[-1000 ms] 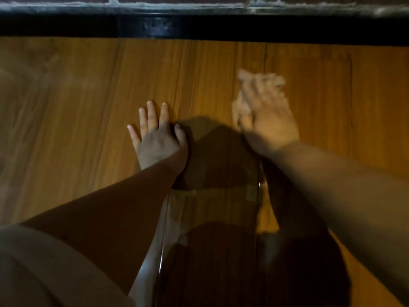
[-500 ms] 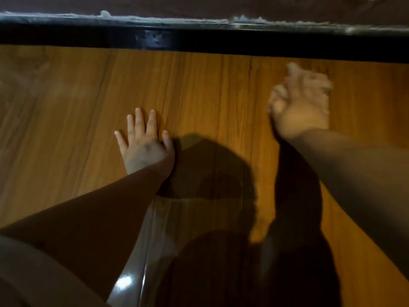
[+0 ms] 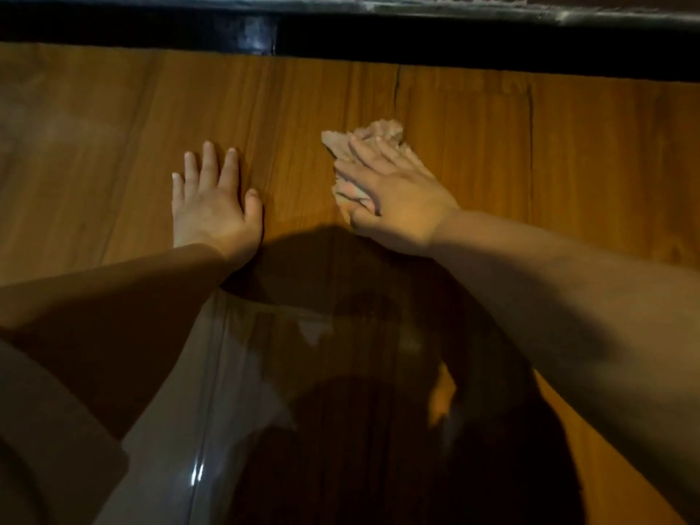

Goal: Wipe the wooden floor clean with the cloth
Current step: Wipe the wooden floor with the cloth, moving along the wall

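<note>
A crumpled beige cloth (image 3: 382,131) lies on the wooden floor (image 3: 591,168), a little right of centre. My right hand (image 3: 396,195) presses down on it with straight, spread fingers, and most of the cloth is hidden under the palm. My left hand (image 3: 212,206) rests flat on the bare boards to the left of the cloth, fingers straight and pointing away from me.
A black strip (image 3: 435,51) runs along the far edge of the floor, with a pale dusty ledge (image 3: 473,7) above it. A dark crack (image 3: 396,85) and a board seam (image 3: 530,126) cross the wood. The near floor lies in my shadow, with a glossy reflection (image 3: 197,475).
My right hand swept the cloth out to the right toward the black strip, then back left and nearer. Its fingers now lie flatter. My left hand stayed planted.
</note>
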{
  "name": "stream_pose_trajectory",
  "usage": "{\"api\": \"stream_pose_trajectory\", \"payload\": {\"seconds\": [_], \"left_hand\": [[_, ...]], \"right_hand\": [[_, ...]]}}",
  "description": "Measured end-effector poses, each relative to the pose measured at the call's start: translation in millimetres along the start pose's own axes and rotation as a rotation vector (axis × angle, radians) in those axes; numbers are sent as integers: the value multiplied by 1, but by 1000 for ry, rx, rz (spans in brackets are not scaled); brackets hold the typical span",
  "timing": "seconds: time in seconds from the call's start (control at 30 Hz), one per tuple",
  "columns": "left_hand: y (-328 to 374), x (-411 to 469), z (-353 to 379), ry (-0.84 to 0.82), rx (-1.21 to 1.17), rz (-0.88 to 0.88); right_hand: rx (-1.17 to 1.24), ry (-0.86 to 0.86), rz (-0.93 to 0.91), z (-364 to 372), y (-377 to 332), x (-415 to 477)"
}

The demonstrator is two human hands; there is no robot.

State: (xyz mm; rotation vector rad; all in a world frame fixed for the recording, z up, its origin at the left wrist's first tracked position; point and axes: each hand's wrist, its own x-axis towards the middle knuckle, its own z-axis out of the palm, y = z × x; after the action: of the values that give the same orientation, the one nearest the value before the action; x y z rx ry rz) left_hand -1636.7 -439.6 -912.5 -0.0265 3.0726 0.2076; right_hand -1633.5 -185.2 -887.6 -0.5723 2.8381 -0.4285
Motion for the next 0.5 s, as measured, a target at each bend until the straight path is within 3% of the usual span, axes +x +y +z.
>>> {"api": "stream_pose_trajectory", "payload": {"seconds": [0.07, 0.2, 0.27, 0.37, 0.43, 0.5], "left_hand": [[1, -7, 6, -26, -26, -7], [4, -12, 7, 5, -16, -37], [6, -9, 4, -2, -27, -28], [9, -9, 3, 9, -31, -20], [8, -4, 2, 29, -35, -38], [7, -6, 2, 26, -23, -28]], "right_hand": [[-13, 26, 111, 6, 18, -37], [98, 277, 673, 15, 18, -100], [321, 319, 647, 32, -25, -117], [231, 221, 242, 54, -85, -144], [186, 214, -16, 54, -77, -153], [216, 252, 65, 56, -50, -172]]}}
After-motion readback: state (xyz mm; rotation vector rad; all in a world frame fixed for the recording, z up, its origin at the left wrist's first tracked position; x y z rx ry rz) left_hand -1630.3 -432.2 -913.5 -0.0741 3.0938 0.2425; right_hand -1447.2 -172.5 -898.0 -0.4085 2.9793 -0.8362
